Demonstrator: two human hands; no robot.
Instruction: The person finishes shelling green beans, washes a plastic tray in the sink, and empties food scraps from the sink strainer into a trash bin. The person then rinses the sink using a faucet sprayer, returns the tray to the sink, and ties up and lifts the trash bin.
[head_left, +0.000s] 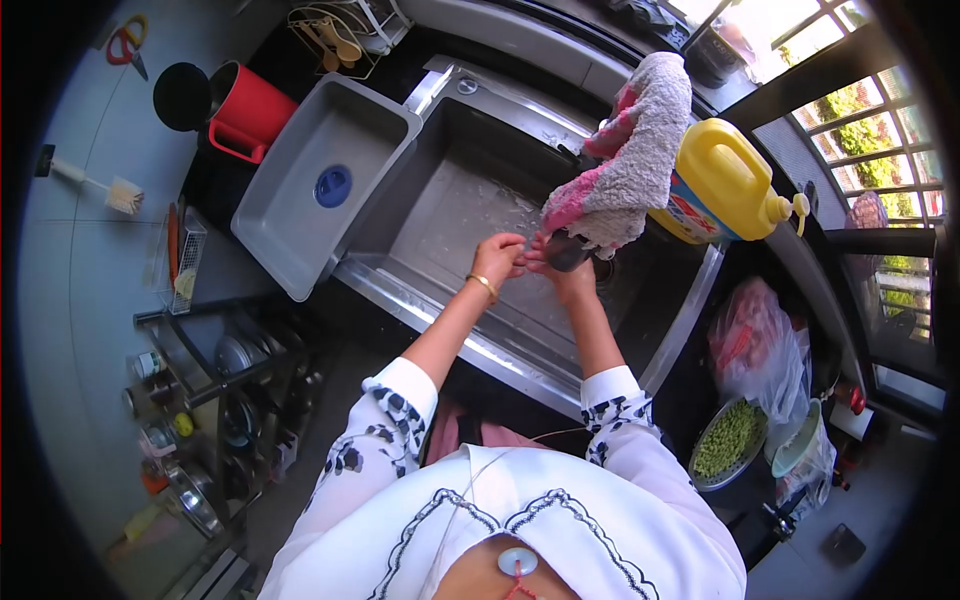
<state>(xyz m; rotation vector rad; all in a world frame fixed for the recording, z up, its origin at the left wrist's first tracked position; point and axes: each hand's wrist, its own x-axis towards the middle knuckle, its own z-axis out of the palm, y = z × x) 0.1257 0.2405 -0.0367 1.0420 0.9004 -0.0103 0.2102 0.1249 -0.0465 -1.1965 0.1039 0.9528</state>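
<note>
Both my hands are over the dark grey sink [420, 235], close together beneath the black faucet spout [568, 251]. My left hand [499, 259], with a gold bangle at the wrist, has loosely bent fingers pointing at the other hand; nothing shows in them. My right hand [565, 281] is turned palm up with its fingers apart, partly hidden by the spout. A grey and pink towel [640, 150] hangs over the faucet just above. Wet streaks shine on the sink floor.
A grey basin [290, 225] with a blue drain plug [333, 186] sits at the sink's left. Behind the towel stands a yellow detergent bottle [725, 170]. At right are a bowl of green beans or peas [730, 440] and a plastic bag [755, 340]. A red container [250, 105] stands far left.
</note>
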